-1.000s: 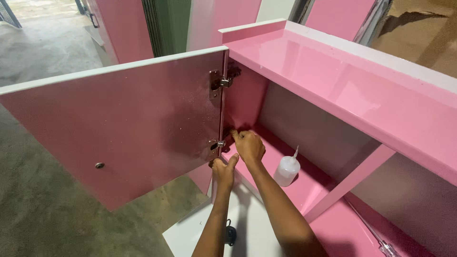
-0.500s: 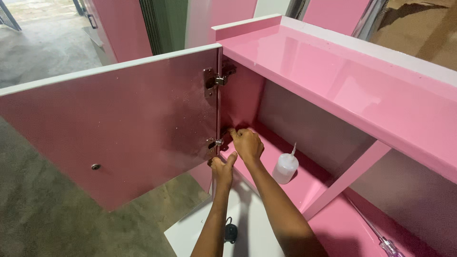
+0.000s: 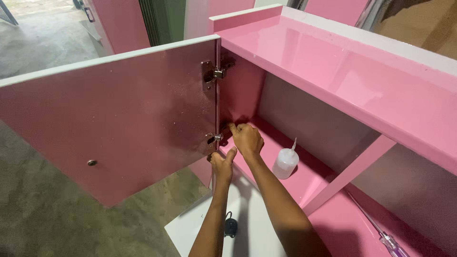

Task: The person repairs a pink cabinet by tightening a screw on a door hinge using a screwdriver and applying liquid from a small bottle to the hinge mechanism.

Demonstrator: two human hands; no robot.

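A pink cabinet [image 3: 333,57] stands in front of me with its pink door [image 3: 109,123] swung wide to the left. Two metal hinges join door and cabinet side: an upper hinge [image 3: 214,74] and a lower hinge [image 3: 214,138]. My right hand [image 3: 246,139] is closed in a fist just right of the lower hinge, against the cabinet's inner side wall; whether it holds a small tool is hidden. My left hand [image 3: 222,164] is below the door's lower corner, thumb up, touching the door edge under that hinge.
A small white squeeze bottle [image 3: 286,162] with a pointed nozzle stands on the cabinet's bottom shelf. A screwdriver with a clear handle [image 3: 381,233] lies in the right compartment. A white board [image 3: 209,228] with a small dark object lies on the concrete floor. Pink panels lean behind.
Both hands stay at the lower hinge; only the view has shifted slightly, with the door and cabinet sitting a little lower in the frame.
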